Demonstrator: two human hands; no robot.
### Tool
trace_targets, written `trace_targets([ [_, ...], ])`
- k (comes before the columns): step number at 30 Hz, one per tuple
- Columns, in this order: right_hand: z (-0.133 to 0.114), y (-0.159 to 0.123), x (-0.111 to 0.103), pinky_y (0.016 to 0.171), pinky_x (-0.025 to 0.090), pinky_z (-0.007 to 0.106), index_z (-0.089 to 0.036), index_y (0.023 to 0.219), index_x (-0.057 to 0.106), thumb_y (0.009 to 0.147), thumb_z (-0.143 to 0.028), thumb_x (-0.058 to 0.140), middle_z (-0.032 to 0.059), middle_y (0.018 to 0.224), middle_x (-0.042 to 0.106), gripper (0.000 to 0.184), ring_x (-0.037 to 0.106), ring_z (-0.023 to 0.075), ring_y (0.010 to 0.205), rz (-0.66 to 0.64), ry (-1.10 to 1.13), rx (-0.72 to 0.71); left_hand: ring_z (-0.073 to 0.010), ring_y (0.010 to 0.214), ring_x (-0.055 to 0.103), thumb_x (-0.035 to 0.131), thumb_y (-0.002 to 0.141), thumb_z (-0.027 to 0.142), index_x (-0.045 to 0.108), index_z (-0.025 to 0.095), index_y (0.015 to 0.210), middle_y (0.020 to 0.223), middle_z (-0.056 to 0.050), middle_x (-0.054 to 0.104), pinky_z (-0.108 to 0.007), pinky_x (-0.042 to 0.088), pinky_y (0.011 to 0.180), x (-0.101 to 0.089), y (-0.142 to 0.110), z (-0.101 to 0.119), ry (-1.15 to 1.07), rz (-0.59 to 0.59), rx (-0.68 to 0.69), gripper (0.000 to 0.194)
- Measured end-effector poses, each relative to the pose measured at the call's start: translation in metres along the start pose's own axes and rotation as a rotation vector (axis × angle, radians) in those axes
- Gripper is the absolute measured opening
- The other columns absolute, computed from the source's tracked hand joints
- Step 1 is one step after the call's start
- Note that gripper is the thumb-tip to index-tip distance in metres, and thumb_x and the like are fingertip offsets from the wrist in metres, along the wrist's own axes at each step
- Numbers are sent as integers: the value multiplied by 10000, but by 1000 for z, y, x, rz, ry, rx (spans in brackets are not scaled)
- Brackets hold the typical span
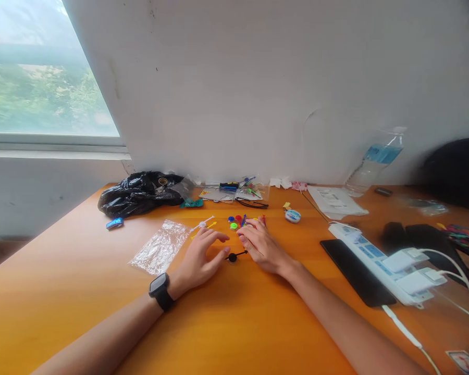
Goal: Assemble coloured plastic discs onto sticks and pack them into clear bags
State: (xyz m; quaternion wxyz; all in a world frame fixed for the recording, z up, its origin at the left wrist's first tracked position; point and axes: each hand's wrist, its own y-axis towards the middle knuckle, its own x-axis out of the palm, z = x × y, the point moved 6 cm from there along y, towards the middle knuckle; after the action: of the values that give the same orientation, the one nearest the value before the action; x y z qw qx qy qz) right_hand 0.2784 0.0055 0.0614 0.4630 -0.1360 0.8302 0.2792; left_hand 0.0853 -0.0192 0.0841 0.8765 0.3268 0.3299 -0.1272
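Observation:
A black spinner with a round hub and an arrow arm (pixel 232 257) lies on the wooden table between my hands. My left hand (pixel 205 255), with a black watch on its wrist, is open, thumb and fingers apart, its thumb tip close to the hub. My right hand (pixel 263 249) is over the arrow's tip, fingers loosely spread; I see nothing held in it. Just beyond its fingers are small plastic pieces: a green disc (pixel 233 226), a blue disc (pixel 231 219) and a red disc (pixel 238 219). White (pixel 202 224) and yellow arrow pieces (pixel 211 225) lie past my left hand.
A clear plastic bag (pixel 160 247) is at left, with a black bag (pixel 140 192) behind it. Rightward are a round white case (pixel 293 216), a dark phone (pixel 355 272), a power strip (pixel 379 263) with cables, and a water bottle (pixel 375 161). Packets (pixel 234 191) line the wall.

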Motion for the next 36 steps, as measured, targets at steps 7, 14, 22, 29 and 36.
trace_targets([
  [7,-2,-2,0,1266,298,545,-232,1214,760,1137,-413,387,90,1289,725,422,476,301,1381,46,-79,0,-258,967,653,650,967,213,774,290,1070,981,-40,774,-440,553,883,18,-2,15,152,-185,185,179],
  [14,-6,-3,2,1268,310,548,-254,1208,776,1139,-437,370,84,1237,722,450,476,294,1350,1,-114,2,-302,980,670,650,966,235,756,269,964,904,-70,748,-510,548,937,13,-2,-14,344,-35,99,112],
  [22,-5,-4,4,1245,348,566,-212,1252,749,1136,-464,365,108,1279,713,474,464,321,1373,-13,-106,17,-382,1342,542,703,944,253,713,253,969,1399,-116,674,-586,468,1084,1,-2,-50,454,157,-46,27],
  [29,-6,-3,6,1246,350,562,-179,1269,732,1128,-460,397,127,1307,712,459,471,328,1380,-17,-125,14,-307,1152,685,616,1023,312,673,244,1057,1287,-93,718,-465,525,971,5,1,-62,386,84,-113,95],
  [36,-3,-4,9,1233,378,569,-206,1364,716,1121,-455,405,136,1376,674,467,456,333,1402,-21,-177,30,-274,941,712,578,1032,285,650,248,1029,1028,-46,734,-402,497,821,1,2,-57,383,85,-146,81],
])
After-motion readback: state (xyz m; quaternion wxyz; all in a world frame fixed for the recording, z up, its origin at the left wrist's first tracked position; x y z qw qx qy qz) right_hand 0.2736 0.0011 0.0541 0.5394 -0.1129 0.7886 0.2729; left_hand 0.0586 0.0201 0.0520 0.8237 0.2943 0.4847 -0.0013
